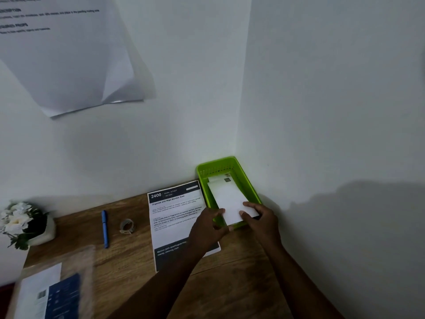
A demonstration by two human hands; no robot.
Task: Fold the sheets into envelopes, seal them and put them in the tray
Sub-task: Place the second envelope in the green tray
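A green plastic tray point(208, 168) stands in the corner of the wooden desk against both walls. A white folded envelope point(226, 195) lies slanted over the tray, its near end sticking out past the front rim. My left hand point(210, 225) grips the envelope's near left corner, and my right hand point(259, 217) pinches its near right edge. Under it, at the tray's far end, another folded white paper point(219, 178) with a small dark mark shows. A printed sheet point(174, 217) lies flat on the desk left of the tray, partly under my left forearm.
A roll of clear tape point(127, 226) and a blue pen point(104, 227) lie left of the printed sheet. A pot of white flowers point(23, 223) stands at the far left. A plastic sleeve with papers point(53, 293) lies at the near left. A paper sheet point(69, 54) hangs on the wall.
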